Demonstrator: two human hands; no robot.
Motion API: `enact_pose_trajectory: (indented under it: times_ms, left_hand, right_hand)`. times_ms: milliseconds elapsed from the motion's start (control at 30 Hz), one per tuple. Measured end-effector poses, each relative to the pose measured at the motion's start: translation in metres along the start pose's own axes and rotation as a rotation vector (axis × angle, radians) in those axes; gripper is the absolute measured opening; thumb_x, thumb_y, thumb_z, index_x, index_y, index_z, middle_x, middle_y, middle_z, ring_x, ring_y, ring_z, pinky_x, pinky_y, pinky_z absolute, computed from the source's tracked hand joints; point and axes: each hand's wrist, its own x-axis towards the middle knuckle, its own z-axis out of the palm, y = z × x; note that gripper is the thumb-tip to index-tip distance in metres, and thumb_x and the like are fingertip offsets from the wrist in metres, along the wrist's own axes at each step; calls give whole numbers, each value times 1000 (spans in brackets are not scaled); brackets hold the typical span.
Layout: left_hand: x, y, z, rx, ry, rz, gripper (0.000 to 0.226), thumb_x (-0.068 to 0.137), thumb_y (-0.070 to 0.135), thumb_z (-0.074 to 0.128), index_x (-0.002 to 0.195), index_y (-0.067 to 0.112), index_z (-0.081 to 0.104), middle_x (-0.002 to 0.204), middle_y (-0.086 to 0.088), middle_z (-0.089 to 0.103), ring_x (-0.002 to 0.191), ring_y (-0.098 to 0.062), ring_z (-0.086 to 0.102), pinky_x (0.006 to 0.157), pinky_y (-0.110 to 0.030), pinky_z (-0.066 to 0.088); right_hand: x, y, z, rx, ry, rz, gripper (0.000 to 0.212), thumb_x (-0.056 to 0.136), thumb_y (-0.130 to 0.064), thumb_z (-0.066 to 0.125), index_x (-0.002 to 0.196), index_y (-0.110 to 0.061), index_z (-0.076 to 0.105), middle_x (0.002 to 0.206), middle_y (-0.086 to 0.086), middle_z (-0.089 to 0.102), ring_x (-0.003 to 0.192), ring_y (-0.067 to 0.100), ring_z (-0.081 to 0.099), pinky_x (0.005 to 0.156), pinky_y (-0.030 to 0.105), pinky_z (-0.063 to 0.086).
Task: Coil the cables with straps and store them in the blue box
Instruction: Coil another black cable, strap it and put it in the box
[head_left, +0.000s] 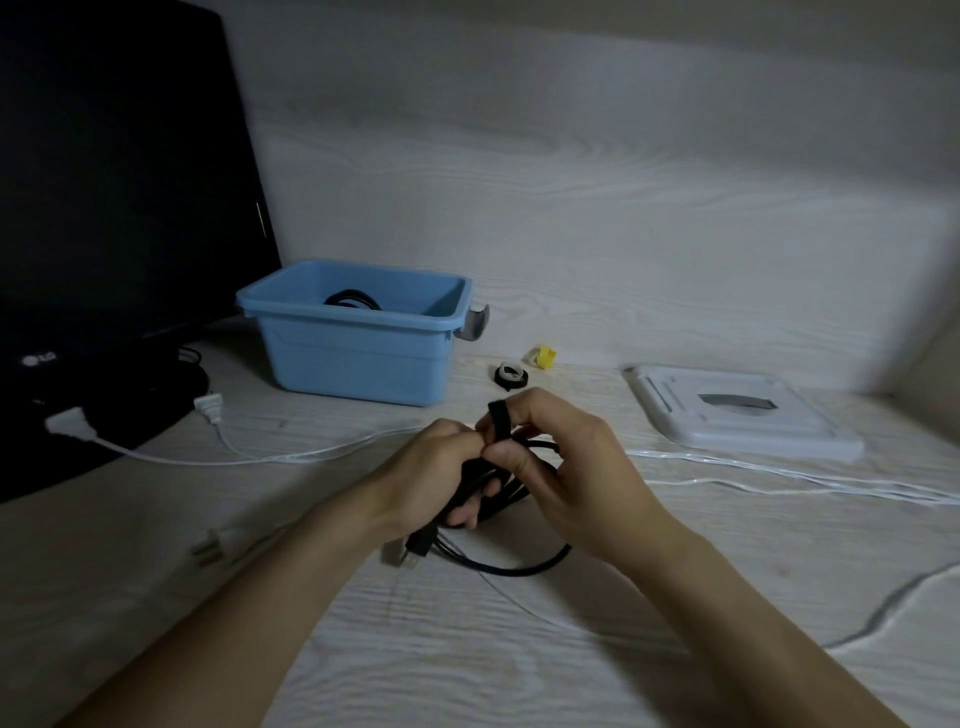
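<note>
My left hand (441, 467) clamps the black coil (498, 493) before the box (358, 338); my right hand (561, 467) pinches the strap (500, 418). I'd pull it snug around every loop before fastening.

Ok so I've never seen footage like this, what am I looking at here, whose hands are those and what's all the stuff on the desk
There is one picture, from a camera worn on a person's head, looking down at their own bare hands. The left hand grips a black cable bundle, and the right hand pinches a black strap at the bundle. On the pale wood-grain desk stands a blue box with a coiled black cable already inside. Around it lie a white cable, a roll of black strap, a white lid and a dark monitor.
</note>
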Motion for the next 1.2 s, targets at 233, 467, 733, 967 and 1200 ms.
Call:
enact_pose_trajectory:
  times_ms: [233, 467, 733, 967, 1200]
  left_hand:
    - [1, 2, -9, -211, -77, -169, 25, 81, 15, 39, 76, -1, 59, 70, -17, 59, 52, -26, 49, 70, -38, 40]
    - [1, 4, -9, -146, -42, -132, 24, 89, 13, 48, 81, -1, 66, 73, -15, 61, 59, -25, 54, 77, -44, 50]
    - [1, 1, -1, -131, 246, 9, 29, 70, 20, 57, 64, -8, 63, 56, -23, 51, 44, -27, 47, 67, -63, 57]
    - [-2, 4, 9, 111, 512, 27, 37, 83, 15, 46, 53, 1, 62, 50, -20, 61, 45, -27, 59, 65, -46, 56]
    - [-3, 2, 10, 154, 627, 75, 31, 83, 11, 49, 64, -13, 54, 49, -17, 58, 42, -27, 60, 51, -40, 50]
  right_hand:
    - [3, -1, 1, 60, 37, -11, 18, 90, -9, 69, 88, -25, 60, 89, -2, 60, 74, 14, 64, 67, 35, 54]
    - [-1, 9, 0, 47, 87, 29, 5, 89, -12, 70, 89, -8, 67, 88, -2, 65, 83, 15, 66, 75, 35, 54]
    - [-1, 8, 9, 92, 146, 92, 8, 88, -19, 70, 85, -22, 63, 83, -9, 62, 77, 16, 64, 73, 26, 50]
    - [-2, 7, 13, 82, 178, 116, 8, 88, -19, 70, 84, -17, 63, 83, -6, 63, 77, 19, 62, 72, 37, 51]
    - [-3, 3, 20, 121, 184, 108, 10, 89, -22, 69, 85, -17, 63, 83, -3, 63, 75, 22, 63, 69, 44, 52]
